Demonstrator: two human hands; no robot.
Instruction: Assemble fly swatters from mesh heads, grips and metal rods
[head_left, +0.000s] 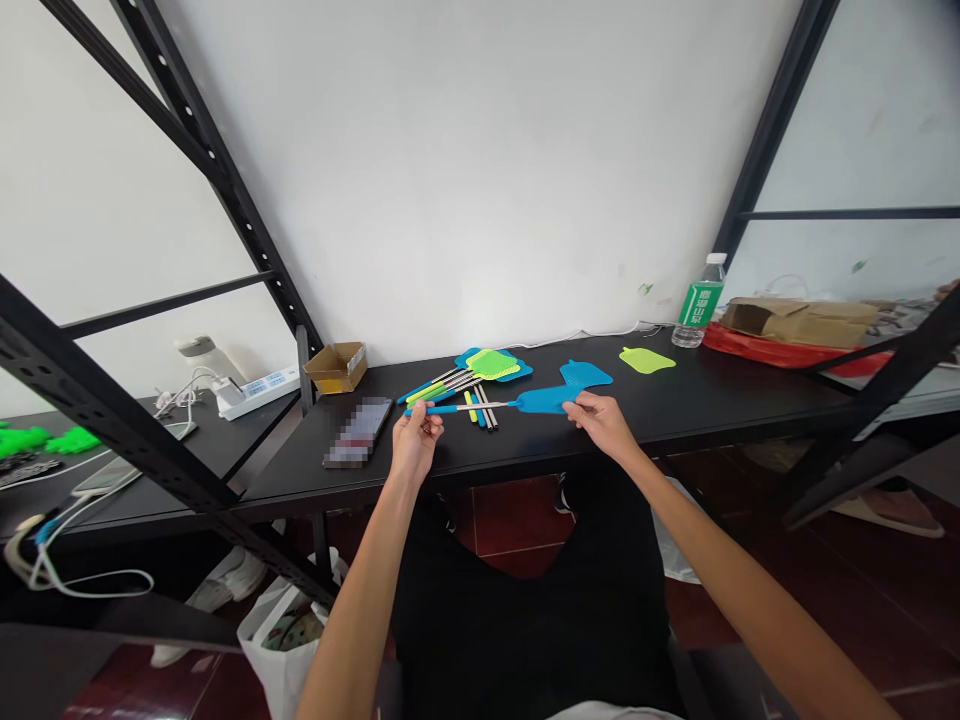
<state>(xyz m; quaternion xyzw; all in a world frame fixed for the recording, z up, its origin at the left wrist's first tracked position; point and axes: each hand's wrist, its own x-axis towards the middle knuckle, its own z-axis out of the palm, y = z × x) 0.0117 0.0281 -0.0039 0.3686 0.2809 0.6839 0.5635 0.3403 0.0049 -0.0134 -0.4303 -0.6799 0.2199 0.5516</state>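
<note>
Best lane I've got is right of the right hand [598,422]: bare surface [690,400] from the near edge back to the yellow-green swatter head [646,360]. Beyond that, the bottle [699,312] and red bag [739,348] block the far right. Centre's barred: blue swatter [544,400] spans both hands, loose tubes [489,412] and swatter pile [495,364] behind it. Left of the left hand [417,438], phone [358,433] near the near edge, box [336,370] at the far-left corner. Above the pile I see open air.
</note>
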